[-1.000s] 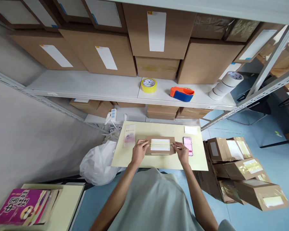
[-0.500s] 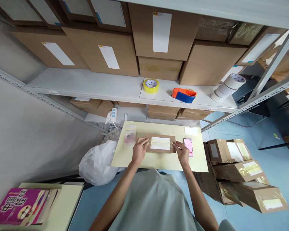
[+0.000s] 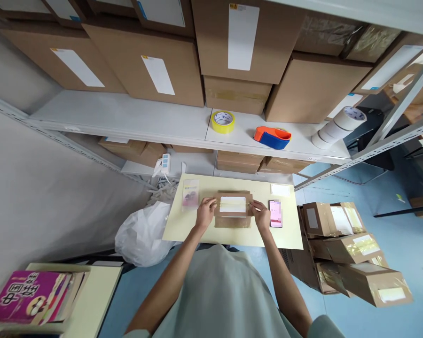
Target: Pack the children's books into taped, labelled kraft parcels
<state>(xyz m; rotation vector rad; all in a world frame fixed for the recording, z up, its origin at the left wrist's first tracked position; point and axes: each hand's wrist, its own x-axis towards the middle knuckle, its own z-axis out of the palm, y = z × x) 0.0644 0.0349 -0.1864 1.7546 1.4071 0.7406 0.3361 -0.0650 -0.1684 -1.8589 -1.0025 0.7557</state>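
A small brown cardboard box [image 3: 217, 210] is over the cream-coloured tabletop [image 3: 183, 233]. A white label [image 3: 232, 201] covers the middle of its top, and a strip of clear yellowish tape [image 3: 233, 207] runs across the label. My left hand [image 3: 206, 212] grips the box's left end with thumb and fingers closed. At the opposite end, my right hand [image 3: 260, 214] pinches the right edge. More brown cardboard [image 3: 232, 222] shows below the label on the near side; its outline is doubled. A phone with a pink screen [image 3: 275, 213] lies just right of my right hand.
Left on the tabletop lies a clear-wrapped packet [image 3: 191, 193]; a white card [image 3: 280, 190] is at the back right. The shelf holds yellow tape [image 3: 223, 122], an orange-blue tape dispenser [image 3: 272, 137] and stacked white rolls [image 3: 339, 127]. Taped boxes [image 3: 359, 251] stand right, a plastic bag [image 3: 143, 234] left.
The box has shifted slightly up and left in view, and more cardboard shows along its near side. Both hands have moved with it, the right one a little inward. The camera view has tilted slightly.
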